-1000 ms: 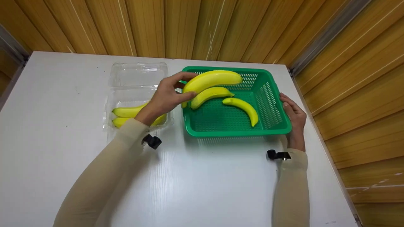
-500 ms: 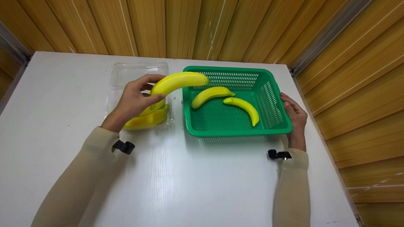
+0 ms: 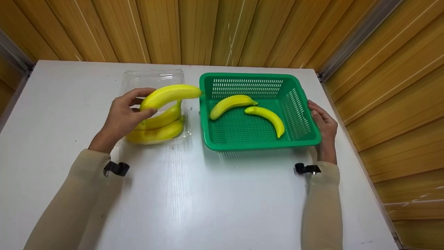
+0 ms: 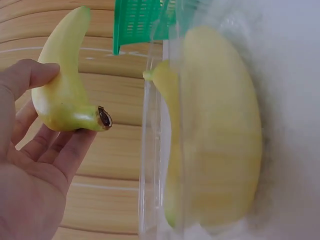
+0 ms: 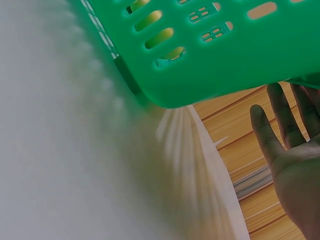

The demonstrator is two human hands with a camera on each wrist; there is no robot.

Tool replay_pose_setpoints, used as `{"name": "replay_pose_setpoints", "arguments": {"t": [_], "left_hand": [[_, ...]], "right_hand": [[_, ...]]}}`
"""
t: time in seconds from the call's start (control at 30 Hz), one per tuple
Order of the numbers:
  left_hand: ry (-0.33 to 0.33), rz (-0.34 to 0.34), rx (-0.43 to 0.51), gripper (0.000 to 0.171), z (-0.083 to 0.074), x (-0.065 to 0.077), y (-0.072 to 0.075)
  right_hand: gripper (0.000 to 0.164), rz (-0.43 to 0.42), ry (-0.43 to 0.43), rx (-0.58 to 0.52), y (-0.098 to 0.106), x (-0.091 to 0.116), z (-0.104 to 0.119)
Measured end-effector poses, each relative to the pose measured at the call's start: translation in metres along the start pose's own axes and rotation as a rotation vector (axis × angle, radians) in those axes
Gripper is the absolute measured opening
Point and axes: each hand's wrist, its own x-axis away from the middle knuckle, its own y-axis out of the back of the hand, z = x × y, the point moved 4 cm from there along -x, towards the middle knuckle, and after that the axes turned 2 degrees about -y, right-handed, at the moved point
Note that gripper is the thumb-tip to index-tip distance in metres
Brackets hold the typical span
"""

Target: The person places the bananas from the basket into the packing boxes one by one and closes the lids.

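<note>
My left hand (image 3: 119,114) pinches the stem half of a yellow banana (image 3: 173,94) between thumb and fingers, above a clear plastic clamshell box (image 3: 154,80). The stem's dark cut end shows in the left wrist view, where the banana (image 4: 62,85) points upward. Two more bananas lie side by side in the box, an upper banana (image 3: 163,118) and a lower banana (image 3: 161,134). To the right stands a green basket (image 3: 260,145), holding a left banana (image 3: 232,103) and a right banana (image 3: 269,118). My right hand (image 3: 326,126) rests its fairly straight fingers against the basket's outer right side.
A white table (image 3: 208,201) carries both containers. Wood-patterned panels (image 3: 197,31) rise behind it, and more panels (image 3: 406,139) run along the right side. The box's raised lid is at its far side, with the basket close on its right.
My left hand has carried its banana leftward from over the basket to above the clear box. The right hand and the basket have stayed in place.
</note>
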Motion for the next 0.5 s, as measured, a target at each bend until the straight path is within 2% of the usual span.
{"name": "replay_pose_setpoints", "arguments": {"t": [0.23,0.5], "left_hand": [[0.038,-0.002,-0.058,0.051,0.018,0.004,0.012],[0.079,-0.01,-0.101,0.051,0.03,0.007,0.029]], "right_hand": [[0.034,0.007,0.008,0.0,-0.001,0.001,0.001],[0.031,0.005,0.021,0.01,-0.001,0.0,0.001]]}}
